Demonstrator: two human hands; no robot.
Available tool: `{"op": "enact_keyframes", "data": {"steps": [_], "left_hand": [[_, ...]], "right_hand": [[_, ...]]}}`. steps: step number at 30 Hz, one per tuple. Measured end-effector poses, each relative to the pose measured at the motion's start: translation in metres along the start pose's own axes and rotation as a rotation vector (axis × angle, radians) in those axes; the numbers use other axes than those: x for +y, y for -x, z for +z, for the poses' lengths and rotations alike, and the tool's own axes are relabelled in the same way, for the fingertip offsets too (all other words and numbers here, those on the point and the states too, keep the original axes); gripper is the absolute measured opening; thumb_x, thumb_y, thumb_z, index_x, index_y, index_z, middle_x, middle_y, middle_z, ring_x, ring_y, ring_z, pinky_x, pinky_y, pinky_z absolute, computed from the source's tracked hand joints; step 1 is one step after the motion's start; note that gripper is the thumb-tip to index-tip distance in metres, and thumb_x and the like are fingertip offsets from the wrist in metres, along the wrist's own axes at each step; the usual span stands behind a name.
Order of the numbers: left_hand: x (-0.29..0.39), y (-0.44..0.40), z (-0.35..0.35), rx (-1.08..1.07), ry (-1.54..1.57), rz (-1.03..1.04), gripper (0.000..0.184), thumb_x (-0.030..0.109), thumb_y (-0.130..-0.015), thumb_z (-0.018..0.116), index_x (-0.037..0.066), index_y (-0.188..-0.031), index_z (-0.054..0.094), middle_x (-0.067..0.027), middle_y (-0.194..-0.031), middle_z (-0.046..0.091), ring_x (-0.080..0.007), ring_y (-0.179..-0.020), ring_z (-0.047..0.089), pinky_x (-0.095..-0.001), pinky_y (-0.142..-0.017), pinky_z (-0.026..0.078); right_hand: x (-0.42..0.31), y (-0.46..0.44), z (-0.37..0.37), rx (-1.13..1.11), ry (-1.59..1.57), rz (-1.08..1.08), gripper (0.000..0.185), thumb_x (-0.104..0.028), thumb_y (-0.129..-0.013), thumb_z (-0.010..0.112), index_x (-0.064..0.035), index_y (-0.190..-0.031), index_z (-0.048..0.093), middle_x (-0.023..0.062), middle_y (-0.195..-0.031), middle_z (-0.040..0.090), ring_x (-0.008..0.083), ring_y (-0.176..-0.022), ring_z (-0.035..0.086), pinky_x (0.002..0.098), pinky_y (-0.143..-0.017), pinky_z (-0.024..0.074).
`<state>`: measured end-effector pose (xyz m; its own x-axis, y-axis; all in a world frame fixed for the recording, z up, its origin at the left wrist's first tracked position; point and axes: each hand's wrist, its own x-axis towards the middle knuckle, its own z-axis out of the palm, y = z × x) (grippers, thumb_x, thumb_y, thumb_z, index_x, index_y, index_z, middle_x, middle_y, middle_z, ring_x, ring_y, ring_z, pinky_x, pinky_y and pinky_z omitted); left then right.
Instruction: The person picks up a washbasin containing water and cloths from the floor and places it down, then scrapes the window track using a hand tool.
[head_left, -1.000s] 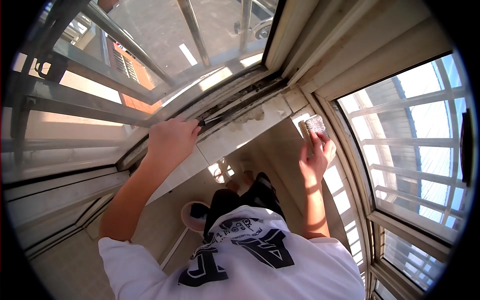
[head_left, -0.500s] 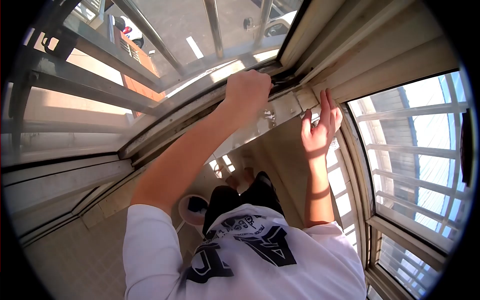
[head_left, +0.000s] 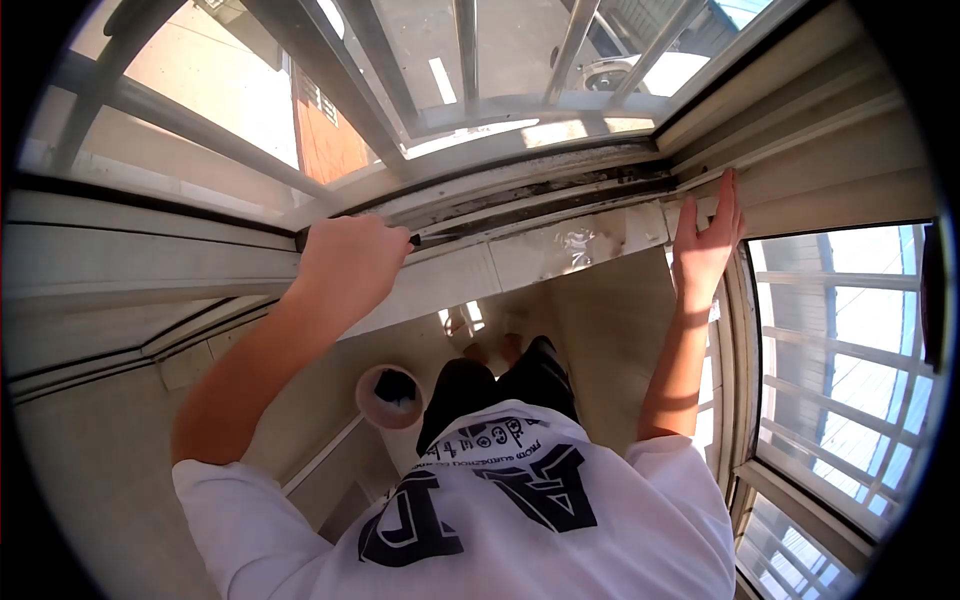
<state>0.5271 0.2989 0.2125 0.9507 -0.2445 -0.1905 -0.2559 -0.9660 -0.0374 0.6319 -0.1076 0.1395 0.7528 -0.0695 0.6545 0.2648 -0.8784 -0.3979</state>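
Observation:
My left hand (head_left: 352, 262) is closed in a fist at the left part of the window track (head_left: 545, 208). A small dark tip (head_left: 415, 240) pokes out beside its fingers, but the rest of what it grips is hidden. Dark dirt and wet-looking streaks line the track. Below it runs a pale tiled sill (head_left: 455, 277) with a shiny wet patch near its right end. My right hand (head_left: 708, 248) is open at the right corner, fingers stretched upward against or close to the window frame (head_left: 800, 190); nothing shows in it.
Metal bars (head_left: 467, 60) stand outside the glass, with a street below. On the floor to the left of my legs is a pinkish bucket (head_left: 364, 402) holding a dark thing (head_left: 396, 385). Another barred window (head_left: 840, 330) closes off the right side.
My left hand has moved left along the track, from near the right corner to its left part. The view has shifted, and my right hand remains at the corner frame, fingers still extended.

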Motion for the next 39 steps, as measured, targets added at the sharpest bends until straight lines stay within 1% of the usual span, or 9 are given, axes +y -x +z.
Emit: {"op": "enact_keyframes", "data": {"steps": [7,13,16,20,25,28,32,37,39], "left_hand": [[-0.029,0.076,-0.007,0.006,-0.057,-0.145,0.019,0.023,-0.097,0.065,0.008,-0.085,0.07,-0.0115,-0.074,0.065,-0.0353,-0.072,0.069,-0.0466,-0.06,0.052],[-0.006,0.087,-0.035,0.011,-0.102,-0.29,0.021,0.028,-0.099,0.064,0.012,-0.086,0.07,-0.0088,-0.074,0.064,-0.0327,-0.071,0.067,-0.0454,-0.059,0.051],[0.043,0.042,-0.031,0.102,0.032,-0.216,0.017,0.03,-0.098,0.066,0.017,-0.099,0.076,-0.0064,-0.076,0.068,-0.031,-0.07,0.068,-0.0442,-0.059,0.052],[0.109,-0.057,-0.003,0.187,0.122,-0.087,0.021,0.033,-0.101,0.061,0.019,-0.102,0.077,-0.0048,-0.078,0.07,-0.0294,-0.076,0.07,-0.0433,-0.059,0.053],[0.181,-0.161,0.022,0.216,0.227,-0.006,0.024,0.035,-0.101,0.06,0.017,-0.099,0.076,-0.007,-0.079,0.07,-0.0316,-0.078,0.07,-0.046,-0.06,0.054],[0.214,-0.191,0.026,0.284,0.268,0.016,0.024,0.034,-0.101,0.06,0.016,-0.094,0.075,-0.0081,-0.079,0.07,-0.0324,-0.08,0.07,-0.0476,-0.062,0.054],[0.212,-0.191,0.011,0.162,0.228,-0.039,0.026,0.035,-0.099,0.062,0.015,-0.088,0.073,-0.0087,-0.077,0.07,-0.0321,-0.081,0.07,-0.0484,-0.063,0.054],[0.14,-0.128,0.004,0.169,0.079,-0.073,0.024,0.036,-0.097,0.064,0.016,-0.088,0.074,-0.006,-0.076,0.069,-0.0305,-0.08,0.07,-0.0472,-0.063,0.053],[0.108,-0.089,-0.007,0.068,0.044,-0.158,0.023,0.036,-0.097,0.064,0.018,-0.088,0.074,-0.0049,-0.076,0.069,-0.0298,-0.08,0.07,-0.0462,-0.064,0.053]], "right_hand": [[-0.007,-0.004,0.002,-0.01,-0.017,0.044,0.063,-0.013,-0.094,0.068,-0.0017,-0.152,0.048,0.0215,-0.153,0.052,0.0441,-0.133,0.049,0.0506,-0.115,0.0379],[0.006,-0.004,-0.006,-0.029,-0.131,0.026,0.062,-0.007,-0.093,0.066,-0.0019,-0.152,0.048,0.0207,-0.153,0.053,0.0432,-0.134,0.05,0.0494,-0.115,0.0383],[0.007,-0.004,-0.012,-0.061,-0.207,0.037,0.064,-0.007,-0.092,0.067,-0.002,-0.153,0.048,0.0211,-0.153,0.053,0.0426,-0.135,0.049,0.049,-0.115,0.0385],[0.018,-0.013,-0.033,-0.182,-0.301,0.14,0.064,-0.01,-0.092,0.066,-0.0047,-0.153,0.049,0.0216,-0.133,0.061,0.039,-0.123,0.054,0.0477,-0.11,0.041],[0.026,-0.022,-0.05,-0.321,-0.419,0.223,0.064,-0.009,-0.094,0.06,-0.0085,-0.156,0.046,0.025,-0.139,0.057,0.0387,-0.131,0.05,0.0459,-0.111,0.0415],[0.034,-0.02,-0.047,-0.33,-0.463,0.161,0.066,-0.007,-0.094,0.06,-0.0072,-0.158,0.044,0.0251,-0.141,0.057,0.039,-0.132,0.05,0.0462,-0.111,0.0417],[0.04,-0.024,-0.052,-0.375,-0.487,0.157,0.067,-0.007,-0.093,0.06,-0.0052,-0.157,0.043,0.0254,-0.142,0.057,0.0394,-0.131,0.051,0.0464,-0.11,0.0423],[0.039,-0.025,-0.054,-0.406,-0.494,0.148,0.068,-0.006,-0.093,0.061,-0.0043,-0.158,0.043,0.0263,-0.14,0.058,0.0398,-0.13,0.052,0.046,-0.11,0.0429],[0.039,-0.025,-0.053,-0.418,-0.423,0.158,0.068,-0.007,-0.093,0.061,-0.0101,-0.159,0.043,0.0258,-0.142,0.056,0.0406,-0.129,0.054,0.046,-0.11,0.0437]]}}
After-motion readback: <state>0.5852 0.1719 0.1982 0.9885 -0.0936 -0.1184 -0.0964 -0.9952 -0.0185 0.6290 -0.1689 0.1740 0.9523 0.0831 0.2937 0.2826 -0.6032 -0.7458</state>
